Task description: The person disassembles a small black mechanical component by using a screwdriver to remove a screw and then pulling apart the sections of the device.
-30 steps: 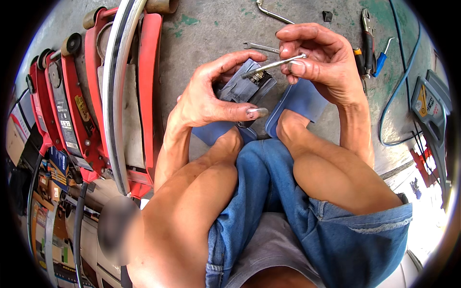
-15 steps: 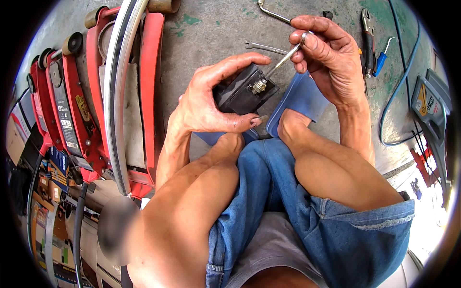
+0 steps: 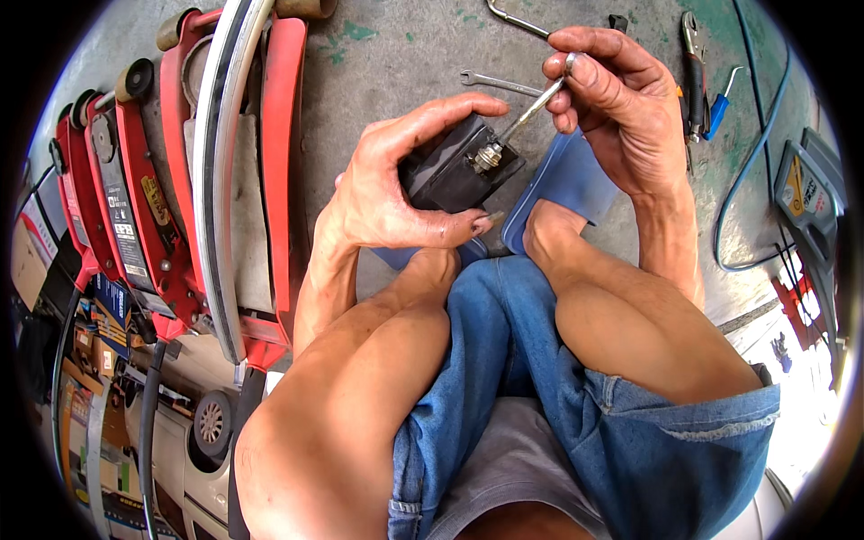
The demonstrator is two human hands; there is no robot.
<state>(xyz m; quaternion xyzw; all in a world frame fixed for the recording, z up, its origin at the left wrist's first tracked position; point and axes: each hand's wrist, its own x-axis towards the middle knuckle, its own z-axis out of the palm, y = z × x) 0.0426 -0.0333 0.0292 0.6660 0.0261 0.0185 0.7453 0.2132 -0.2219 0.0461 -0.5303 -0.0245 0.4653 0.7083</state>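
My left hand (image 3: 382, 175) curls around a black box-shaped part (image 3: 450, 180), thumb below and fingers above. A shiny threaded metal fitting (image 3: 487, 158) with nuts stands out of the part's open end. My right hand (image 3: 621, 108) pinches a slim metal rod (image 3: 537, 105) with a rounded top between thumb and fingers. The rod slants down to the left, and its lower end reaches the part beside the fitting. Whether it is joined to the part, I cannot tell. Behind the right hand lies a combination wrench (image 3: 499, 84) on the floor.
Red floor jacks (image 3: 285, 135) and a pale curved strip (image 3: 216, 180) stand at the left. A bent metal wrench (image 3: 516, 18), locking pliers (image 3: 692, 81) and a blue-handled hook pick (image 3: 717, 115) lie ahead. At the right are a blue hose (image 3: 747, 171) and a grey bottle (image 3: 805, 202).
Both hands keep nearly the same pose and hold the same things. The view has shifted very slightly.
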